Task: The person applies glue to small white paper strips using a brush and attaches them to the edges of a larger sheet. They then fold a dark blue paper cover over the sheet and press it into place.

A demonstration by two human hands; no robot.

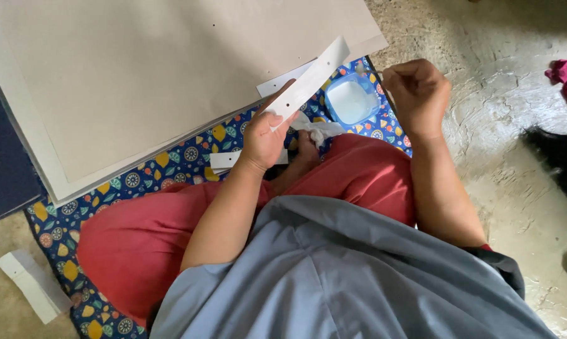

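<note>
Nearest to us we see a grey-blue shirt (pixel 333 276) and red trousers (pixel 139 238), the legs folded on a patterned cloth (pixel 164 169) of blue with yellow and orange leaves, spread on the floor (pixel 515 125). Our left hand (pixel 264 135) is raised above the lap, its fingers (pixel 277 103) grasping the lower end of a long white paper strip (pixel 315 72) that slants up to the right and has small punched holes. Our right hand (pixel 415 91) hovers near the cloth's far edge with its fingers clenched; we cannot tell whether they pinch anything. Between the hands, on the cloth, sits a small blue square tub (pixel 352 100) holding something white and smooth. A crumpled white rag (pixel 318 132) lies just beside the tub. Large beige cardboard sheets (pixel 139 69) lie stacked behind the strip.
</note>
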